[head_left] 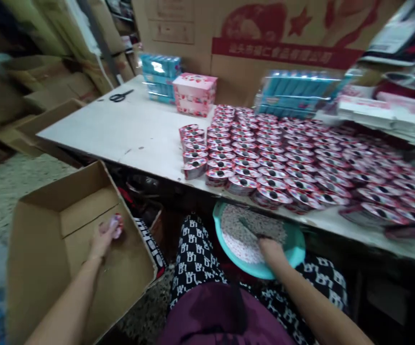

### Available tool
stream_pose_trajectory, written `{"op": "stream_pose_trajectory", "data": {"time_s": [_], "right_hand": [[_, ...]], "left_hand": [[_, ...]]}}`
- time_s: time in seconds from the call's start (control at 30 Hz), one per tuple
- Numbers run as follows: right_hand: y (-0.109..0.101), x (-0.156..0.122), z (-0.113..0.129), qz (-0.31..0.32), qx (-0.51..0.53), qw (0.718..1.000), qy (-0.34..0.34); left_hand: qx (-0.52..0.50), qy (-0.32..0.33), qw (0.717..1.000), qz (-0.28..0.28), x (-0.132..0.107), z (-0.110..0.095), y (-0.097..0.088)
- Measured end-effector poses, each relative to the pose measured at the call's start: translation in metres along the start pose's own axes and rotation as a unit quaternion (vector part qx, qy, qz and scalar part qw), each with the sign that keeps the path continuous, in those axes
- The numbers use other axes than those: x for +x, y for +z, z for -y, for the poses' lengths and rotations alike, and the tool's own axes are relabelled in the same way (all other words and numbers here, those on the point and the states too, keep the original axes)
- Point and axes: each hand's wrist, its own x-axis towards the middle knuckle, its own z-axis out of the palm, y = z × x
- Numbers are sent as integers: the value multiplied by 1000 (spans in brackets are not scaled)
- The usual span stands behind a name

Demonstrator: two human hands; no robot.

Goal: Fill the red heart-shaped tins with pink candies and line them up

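Our left hand is reaching down into an open cardboard box standing on the floor to our left, and it is grasping a small pink cup between the fingertips. The cup is hovering just above the bare bottom of the box, near its right wall.

Our right hand is resting in a teal basin that is sitting on our lap, just below the table edge. The basin is holding a heap of tiny pale pieces. A dark tool is lying across that heap and is meeting our right fingers, but we are seeing the hand from behind, so we cannot tell whether it is gripping the tool or only touching it.

In front of us, a white table is carrying many rows of sealed cups, red and pink, packed edge to edge across its right half. Farther back, a pink carton is standing between two stacks of blue packs, with scissors lying well apart on the bare left part of the table. A large printed cardboard case is rising behind it all.
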Motion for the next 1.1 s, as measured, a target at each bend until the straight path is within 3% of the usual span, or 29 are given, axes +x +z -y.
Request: {"op": "stream_pose_trajectory", "data": {"time_s": [0.07, 0.13, 0.2, 0.27, 0.37, 0.43, 0.47, 0.5, 0.57, 0.63, 0.73, 0.83, 0.97, 1.1], "right_hand": [[9, 5, 11, 7, 25, 1000, -9], [20, 11, 15, 16, 55, 998, -22], [28, 17, 11, 27, 91, 995, -42], [31, 22, 2, 38, 131, 989, -65], [33, 27, -11, 41, 188, 977, -88], [34, 28, -18, 37, 218, 971, -93], [36, 28, -20, 35, 230, 968, -95], [37, 28, -21, 32, 240, 965, -96], [39, 27, -22, 27, 257, 961, -100], [41, 26, -22, 25, 267, 958, -106], [42, 24, -19, 26, 269, 956, -114], [41, 20, -14, 32, 263, 957, -120], [39, 13, -8, 35, 262, 956, -128], [36, 10, -7, 37, 262, 955, -134]], "left_hand": [[-205, -56, 975, 71, -24, -26, -5], [-372, -103, 912, 142, -55, -54, -14], [-430, -116, 876, 184, -86, -79, -21], [-429, -106, 871, 215, -111, -95, -21], [-329, -43, 907, 260, -138, -103, -3], [-196, 59, 932, 300, -156, -101, 18], [-110, 130, 930, 325, -167, -98, 29], [-17, 205, 917, 342, -179, -96, 40], [175, 329, 857, 357, -204, -90, 62], [311, 394, 796, 338, -227, -84, 82], [396, 392, 755, 345, -247, -78, 106], [379, 358, 764, 381, -253, -77, 121], [307, 379, 769, 414, -251, -80, 135], [301, 362, 772, 427, -246, -87, 154]]}}
